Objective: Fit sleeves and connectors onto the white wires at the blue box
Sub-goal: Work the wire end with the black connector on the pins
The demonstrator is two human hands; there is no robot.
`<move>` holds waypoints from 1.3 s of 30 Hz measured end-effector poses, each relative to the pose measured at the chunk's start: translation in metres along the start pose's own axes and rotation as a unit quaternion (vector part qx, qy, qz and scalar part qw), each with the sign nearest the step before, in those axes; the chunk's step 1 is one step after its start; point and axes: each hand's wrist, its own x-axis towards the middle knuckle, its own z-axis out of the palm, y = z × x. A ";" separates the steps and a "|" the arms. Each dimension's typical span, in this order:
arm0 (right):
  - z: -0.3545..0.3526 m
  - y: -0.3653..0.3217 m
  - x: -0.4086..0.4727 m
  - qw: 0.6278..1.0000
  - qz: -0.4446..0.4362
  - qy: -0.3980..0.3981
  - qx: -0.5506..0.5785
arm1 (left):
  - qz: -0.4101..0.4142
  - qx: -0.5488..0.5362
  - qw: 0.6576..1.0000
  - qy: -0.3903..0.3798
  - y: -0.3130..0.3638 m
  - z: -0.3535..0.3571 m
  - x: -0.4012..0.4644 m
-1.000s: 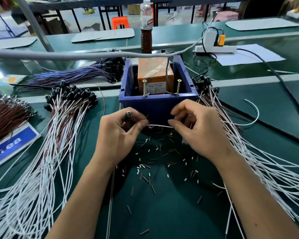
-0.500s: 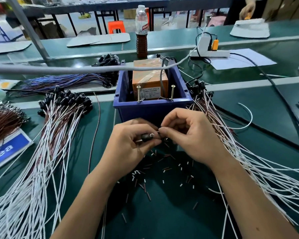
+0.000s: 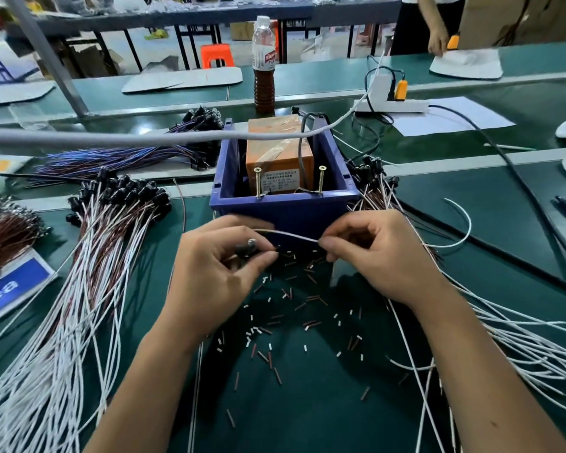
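Just in front of the blue box, my left hand grips a small black connector with a metal tip between thumb and fingers. My right hand pinches a white wire that spans the gap between the two hands. Its left end reaches my left hand near the connector. Many short white and brown sleeve pieces lie scattered on the green mat below the hands. The box holds an orange block, and two brass screws stand at its front rim.
Finished white wires with black connectors fan out on the left; loose white wires spread on the right. A blue-purple wire bundle, a drink bottle, a power strip and a grey cable sit behind. A person's hand works far right.
My hands were pressed together at the connector half a second ago; now they have drawn apart, and a stretch of white wire shows between them. The view has tilted slightly.
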 end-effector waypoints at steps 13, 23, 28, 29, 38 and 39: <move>0.016 0.002 0.002 0.998 0.043 0.006 0.053 | 0.028 0.090 0.995 0.029 0.004 0.011 -0.002; 0.030 -0.001 0.002 0.994 0.040 -0.024 0.100 | 0.035 0.063 0.997 -0.032 0.012 0.025 -0.005; 0.029 0.003 0.003 0.991 0.059 0.016 0.118 | 0.021 0.077 0.997 0.000 0.011 0.024 -0.005; 0.028 0.004 0.003 0.990 0.065 0.026 0.121 | 0.017 0.076 0.997 0.003 0.010 0.023 -0.004; 0.033 0.007 0.005 0.990 0.071 0.024 0.116 | 0.022 0.057 0.998 0.006 0.010 0.026 -0.004; 0.034 0.006 0.004 0.991 0.067 0.021 0.115 | 0.028 0.054 0.998 -0.003 0.011 0.026 -0.005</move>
